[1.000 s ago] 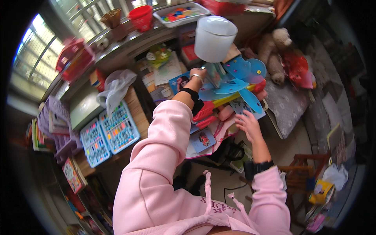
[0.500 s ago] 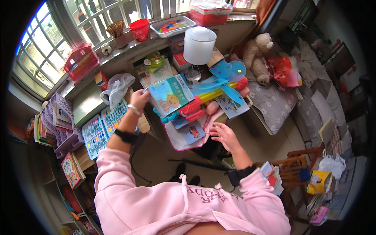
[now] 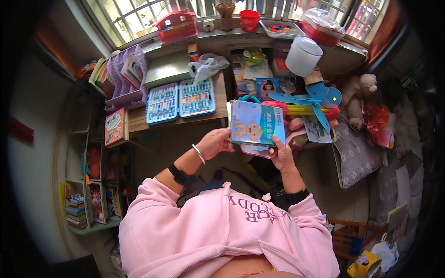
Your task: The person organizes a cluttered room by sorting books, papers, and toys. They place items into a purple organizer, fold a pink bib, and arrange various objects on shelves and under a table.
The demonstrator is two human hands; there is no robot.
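Far behind, 2 marker cases (image 3: 181, 100) lie open on the desk (image 3: 139, 119). Left hand (image 3: 214, 143) and right hand (image 3: 280, 155) both grasp a light-blue children's book (image 3: 256, 123).

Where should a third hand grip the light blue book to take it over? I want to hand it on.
Grip the light blue book at its free top edge, coming from the desk side: the left hand holds its left edge and the right hand its lower right corner.

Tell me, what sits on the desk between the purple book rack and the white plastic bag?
In the head view, the two open marker cases lie side by side between the purple book rack and the white plastic bag, which sits just behind their right end.
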